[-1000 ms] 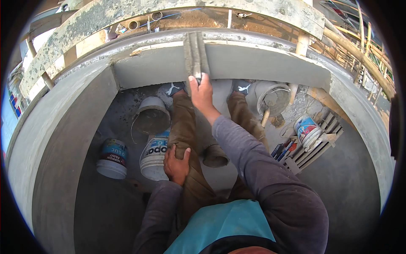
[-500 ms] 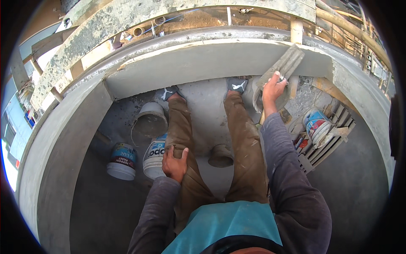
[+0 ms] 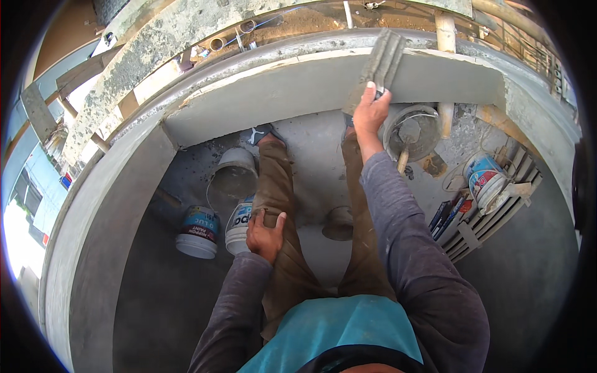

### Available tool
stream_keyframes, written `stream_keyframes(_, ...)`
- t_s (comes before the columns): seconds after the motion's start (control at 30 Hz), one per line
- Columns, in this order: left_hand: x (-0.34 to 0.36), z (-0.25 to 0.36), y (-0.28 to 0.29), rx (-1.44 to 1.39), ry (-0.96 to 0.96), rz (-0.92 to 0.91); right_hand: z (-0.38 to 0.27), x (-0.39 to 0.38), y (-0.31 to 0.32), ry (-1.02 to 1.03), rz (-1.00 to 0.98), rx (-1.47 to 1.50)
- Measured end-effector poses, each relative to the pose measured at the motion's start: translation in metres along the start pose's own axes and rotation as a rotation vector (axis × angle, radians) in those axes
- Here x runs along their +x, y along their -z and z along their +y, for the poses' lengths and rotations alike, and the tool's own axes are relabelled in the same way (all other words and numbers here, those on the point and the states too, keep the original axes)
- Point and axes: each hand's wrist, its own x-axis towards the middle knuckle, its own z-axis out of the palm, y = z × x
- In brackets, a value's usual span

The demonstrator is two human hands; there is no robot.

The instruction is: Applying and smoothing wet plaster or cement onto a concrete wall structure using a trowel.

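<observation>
A ridged grey trowel (image 3: 382,59) slants across the far low wall (image 3: 273,87), over its smooth grey face, its far end passing the wall's top edge; whether the two touch, I cannot tell. The right hand (image 3: 371,116) grasps it by the handle at its near end, thumb up along the tool.

The left hand (image 3: 265,239) holds no tool and lies on the left knee of the brown trousers (image 3: 275,180), thumb spread from the fingers.

On the floor (image 3: 311,149), near its far edge and just right of the right hand, stands a round bucket (image 3: 393,140) with grey material inside and a pale stick-like handle leaning out of it. Between the legs sits a small dark pot (image 3: 337,224).

Left of the left leg are a tipped grey bucket (image 3: 238,160), a white bucket (image 3: 236,235) partly behind the leg and, toward the floor's left edge, a blue-and-red bucket (image 3: 198,231). Toward the right edge, a slatted wooden rack (image 3: 467,234) bears another blue-and-red bucket (image 3: 484,177). Beyond the wall, a mottled plank (image 3: 186,34) crosses above brown ground.
</observation>
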Motion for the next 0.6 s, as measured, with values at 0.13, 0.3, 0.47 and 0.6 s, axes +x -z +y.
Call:
stream_keyframes(0.13, 0.001, 0.001, 0.000, 0.040, 0.024, 0.024, 0.008, 0.007, 0.029, -0.227, -0.025, 0.185)
stream_keyframes(0.3, 0.003, 0.001, -0.004, 0.021, 0.044, -0.052, -0.023, -0.068, -0.017, 0.278, -0.371, 0.113)
stream_keyframes(0.47, 0.002, -0.004, -0.008, 0.014, 0.037, -0.021, -0.038, -0.031, -0.034, 0.224, -0.281, -0.010)
stream_keyframes(0.6, 0.001, -0.007, -0.010, -0.040, 0.000, -0.009, -0.025, 0.033, -0.008, 0.004, 0.055, 0.041)
